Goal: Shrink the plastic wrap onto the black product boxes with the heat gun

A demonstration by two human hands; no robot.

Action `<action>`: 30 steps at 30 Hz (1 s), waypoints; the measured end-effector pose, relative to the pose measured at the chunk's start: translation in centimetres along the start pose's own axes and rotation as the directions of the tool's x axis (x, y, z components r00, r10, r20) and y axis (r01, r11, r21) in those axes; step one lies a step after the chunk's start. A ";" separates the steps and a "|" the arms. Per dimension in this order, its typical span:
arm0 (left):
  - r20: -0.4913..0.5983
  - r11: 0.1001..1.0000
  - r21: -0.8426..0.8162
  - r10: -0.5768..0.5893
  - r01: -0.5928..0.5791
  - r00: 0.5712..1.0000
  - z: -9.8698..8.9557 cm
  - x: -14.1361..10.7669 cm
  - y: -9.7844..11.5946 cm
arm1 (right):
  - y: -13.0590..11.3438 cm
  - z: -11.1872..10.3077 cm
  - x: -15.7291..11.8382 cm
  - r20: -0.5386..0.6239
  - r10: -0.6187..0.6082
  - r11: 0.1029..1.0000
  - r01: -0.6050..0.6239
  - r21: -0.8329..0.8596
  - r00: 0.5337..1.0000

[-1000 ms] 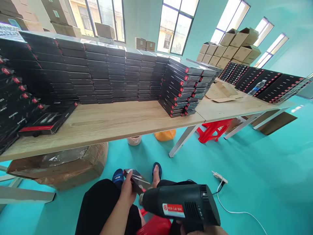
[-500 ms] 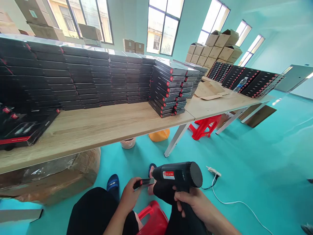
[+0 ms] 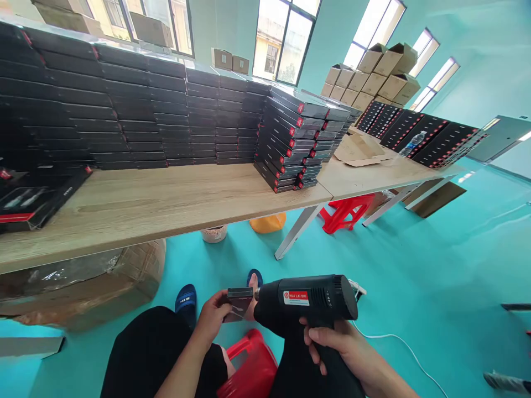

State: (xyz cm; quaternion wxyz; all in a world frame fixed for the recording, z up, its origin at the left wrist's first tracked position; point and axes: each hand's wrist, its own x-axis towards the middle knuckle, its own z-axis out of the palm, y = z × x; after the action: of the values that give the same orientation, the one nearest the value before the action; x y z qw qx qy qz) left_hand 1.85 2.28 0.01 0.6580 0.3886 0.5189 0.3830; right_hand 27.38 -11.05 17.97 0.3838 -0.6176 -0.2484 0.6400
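Observation:
My right hand (image 3: 332, 342) is wrapped round the handle of a black heat gun (image 3: 319, 298) with a red and white label. Its nozzle points left, close to a small flat black box (image 3: 239, 303). That box is pinched in my left hand (image 3: 215, 315), tilted so that a broad face shows below its thin edge. Whether the nozzle touches the box I cannot tell. Both hands are held low, over my knees and in front of the table.
Stacked black boxes (image 3: 157, 110) line the wooden table (image 3: 174, 193); another stack (image 3: 290, 138) stands near its right end. A red stool (image 3: 253, 365) is between my legs. A white cable (image 3: 398, 337) runs along the floor. A large carton (image 3: 112, 293) lies under the table.
My left hand has turned the small box, so its broad face now shows. The heat gun has shifted slightly right in view, its nozzle still near the box. My view has tilted a little.

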 end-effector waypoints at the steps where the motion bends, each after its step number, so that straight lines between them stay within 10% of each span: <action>1: 0.008 0.999 -0.034 -0.016 0.016 1.000 0.0 0.0 0.0 | -0.2 0.0 0.0 -0.004 -0.018 1.000 0.018 0.014 1.000; 9: -0.017 0.905 -0.403 -0.153 0.133 0.988 0.3 -0.5 0.8 | -1.8 2.0 -0.1 0.132 -0.062 0.998 0.060 0.016 0.989; 14: -0.128 0.767 -0.619 -0.310 0.169 0.942 0.5 -0.8 1.7 | 0.1 0.5 -2.1 0.263 0.149 0.965 -0.082 -0.248 0.953; 30: -0.115 0.716 -0.658 -0.400 0.232 0.909 0.0 -1.1 2.4 | 2.3 0.7 -3.7 0.144 0.133 0.988 -0.119 -0.103 0.981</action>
State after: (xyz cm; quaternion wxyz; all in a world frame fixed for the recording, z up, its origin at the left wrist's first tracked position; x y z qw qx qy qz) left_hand 1.37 2.23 2.64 0.7349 -0.0013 0.4976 0.4608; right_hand 26.04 -15.24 18.50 0.2931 -0.5995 -0.2667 0.6954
